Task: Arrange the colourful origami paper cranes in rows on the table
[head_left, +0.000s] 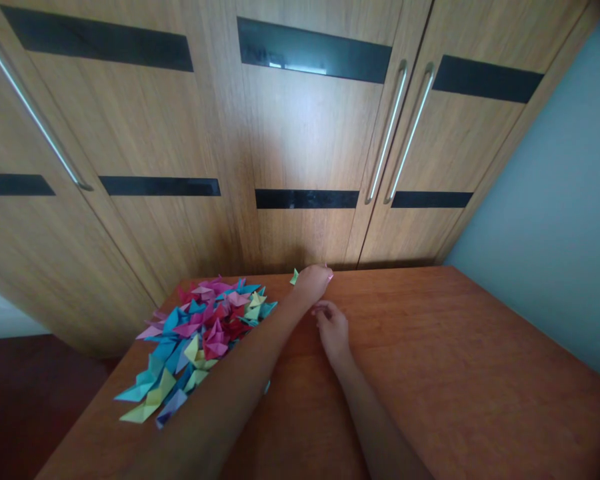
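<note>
My left hand (312,283) is closed over the far side of the table, its fingers mostly turned away from me. A bit of pink folded paper (330,277) shows at its fingertips; most of that piece is hidden. Just below it, my right hand (333,328) has its thumb and fingers drawn together in a pinch, and what lies between them is too small to make out. Beyond my left wrist sits a small yellow-green folded-paper piece (295,277). Left of my left forearm spreads a pile of origami paper cranes (215,339) in pink, red, blue, turquoise, yellow and lilac, partly covered by that arm.
The reddish-brown wooden table (430,360) reaches back to a wooden wardrobe (310,133) with dark panels and long metal handles (387,133). A pale blue wall (545,233) runs along the right side. Dark floor (35,393) shows past the table's left edge.
</note>
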{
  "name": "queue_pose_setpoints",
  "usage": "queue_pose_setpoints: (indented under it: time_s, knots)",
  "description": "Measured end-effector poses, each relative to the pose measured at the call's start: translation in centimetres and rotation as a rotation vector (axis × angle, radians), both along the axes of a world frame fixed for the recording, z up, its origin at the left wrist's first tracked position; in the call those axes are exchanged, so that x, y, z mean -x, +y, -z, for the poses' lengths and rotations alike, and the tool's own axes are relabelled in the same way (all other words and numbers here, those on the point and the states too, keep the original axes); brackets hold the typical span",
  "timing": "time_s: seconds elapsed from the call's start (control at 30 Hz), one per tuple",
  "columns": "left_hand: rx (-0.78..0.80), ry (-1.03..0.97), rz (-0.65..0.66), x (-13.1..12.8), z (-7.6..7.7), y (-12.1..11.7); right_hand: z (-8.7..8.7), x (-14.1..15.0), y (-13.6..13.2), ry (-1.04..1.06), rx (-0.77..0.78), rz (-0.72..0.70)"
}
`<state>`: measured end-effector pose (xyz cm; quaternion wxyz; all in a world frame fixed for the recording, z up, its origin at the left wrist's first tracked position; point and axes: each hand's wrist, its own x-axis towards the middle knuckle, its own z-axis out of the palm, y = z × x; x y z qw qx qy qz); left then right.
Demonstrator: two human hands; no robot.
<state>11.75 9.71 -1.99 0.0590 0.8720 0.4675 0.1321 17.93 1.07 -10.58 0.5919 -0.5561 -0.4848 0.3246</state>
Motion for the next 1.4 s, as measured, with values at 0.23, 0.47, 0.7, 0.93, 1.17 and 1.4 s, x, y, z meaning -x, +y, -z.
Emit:
queue_pose_setpoints:
  time_s: [0.23,0.47,0.7,0.93,1.17,1.4]
  knots:
    - [-0.015,0.160,-0.052,-1.1,2.0,1.4,-0.4,0.3,-0.4,-0.197,0.022,-0.030]
    - [-0.009,0.207,-0.049,-1.3,2.6,2.0,-0.6,0.4,-0.5,-0.210,0.038,-0.036]
    - [-0.019,0.144,-0.067,-1.2,1.8,1.2,-0.6,0.4,-0.5,-0.207,0.036,-0.039]
    - [-0.061,0.055,-0.173,1.3,0.4,0.1,-0.3,0.3,-0.4,-0.193,0.052,-0.038]
    - [0.036,0.105,-0.290,3.1,2.0,-2.1,-0.4,0.4,-0.6,-0.293,0.070,-0.026]
    - [0.092,0.121,-0.272,3.3,2.6,-2.1,-0.6,0.4,-0.7,-0.341,0.077,-0.034]
